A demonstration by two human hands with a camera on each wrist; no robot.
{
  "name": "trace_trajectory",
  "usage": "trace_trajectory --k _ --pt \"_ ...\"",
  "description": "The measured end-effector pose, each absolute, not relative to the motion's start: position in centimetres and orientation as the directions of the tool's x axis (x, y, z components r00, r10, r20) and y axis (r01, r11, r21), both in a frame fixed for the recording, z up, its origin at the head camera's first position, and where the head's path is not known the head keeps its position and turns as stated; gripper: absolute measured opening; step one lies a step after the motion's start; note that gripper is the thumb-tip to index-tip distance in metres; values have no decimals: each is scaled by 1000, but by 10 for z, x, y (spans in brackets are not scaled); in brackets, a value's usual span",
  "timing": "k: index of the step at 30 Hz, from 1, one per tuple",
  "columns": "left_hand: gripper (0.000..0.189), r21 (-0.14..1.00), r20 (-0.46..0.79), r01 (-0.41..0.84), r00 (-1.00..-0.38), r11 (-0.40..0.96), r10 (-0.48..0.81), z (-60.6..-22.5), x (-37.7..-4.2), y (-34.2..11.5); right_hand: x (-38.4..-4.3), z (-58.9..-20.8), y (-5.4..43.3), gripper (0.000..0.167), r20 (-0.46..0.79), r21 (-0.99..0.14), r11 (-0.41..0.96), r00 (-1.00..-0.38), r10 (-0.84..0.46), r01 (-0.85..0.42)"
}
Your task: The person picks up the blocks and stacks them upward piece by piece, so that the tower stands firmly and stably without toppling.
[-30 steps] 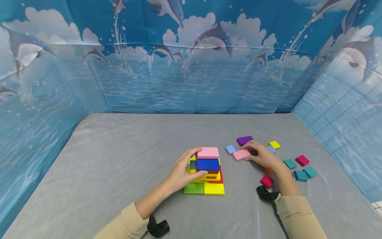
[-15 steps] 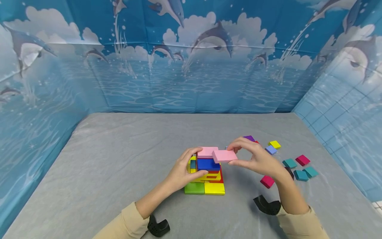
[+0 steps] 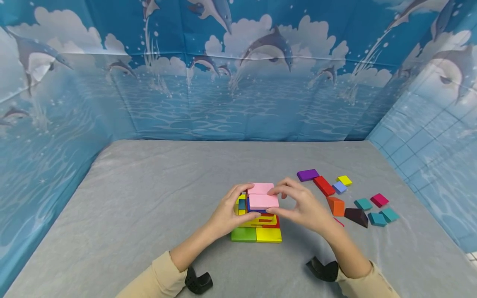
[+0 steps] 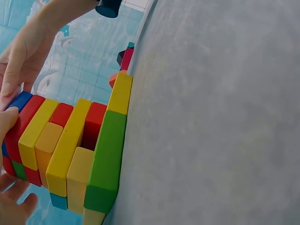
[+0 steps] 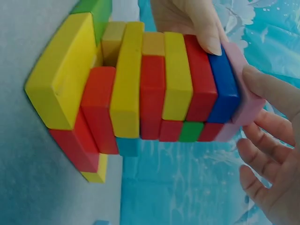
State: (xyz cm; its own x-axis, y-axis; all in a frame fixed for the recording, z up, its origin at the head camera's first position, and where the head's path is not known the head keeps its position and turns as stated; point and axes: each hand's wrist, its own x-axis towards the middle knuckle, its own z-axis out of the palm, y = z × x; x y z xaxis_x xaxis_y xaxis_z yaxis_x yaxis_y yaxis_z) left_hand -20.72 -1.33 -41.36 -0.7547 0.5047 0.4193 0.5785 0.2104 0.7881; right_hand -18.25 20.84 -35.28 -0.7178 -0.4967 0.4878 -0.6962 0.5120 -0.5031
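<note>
nearest us are our puffy tan sleeves (image 3: pixel 154 279). past them, our left hand (image 3: pixel 223 217) holds the top part of the block tower (image 5: pixel 152 89). our right hand (image 3: pixel 303 209) pinches the front pink block (image 3: pixel 263 202) with thumb and fingers, at the tower's top, just beside the back pink block (image 3: pixel 261 188); we can't tell if it sits all the way down. if either grip pushes too hard, the tall tower might tip, or a pink block might slide off. the blocks look like painted wood, smooth and flat, with straight edges. to our right, a dark wedge (image 3: pixel 356 217), an orange block (image 3: pixel 336 206), a red bar (image 3: pixel 324 186) and a purple bar (image 3: pixel 307 175) lie loose on soft grey cloth (image 3: pixel 186 178). far back hangs a creased curtain (image 3: pixel 238 111) with dolphins on it.
</note>
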Motion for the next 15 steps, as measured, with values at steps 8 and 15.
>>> trace_trajectory --k 8,15 --pt "65 803 407 563 -757 195 511 -411 -207 -13 -184 -356 208 44 478 -485 558 -738 -476 -674" --pt "64 808 418 565 -749 165 514 -412 -207 -14 -189 -362 215 63 313 -620 527 -799 -514 -582"
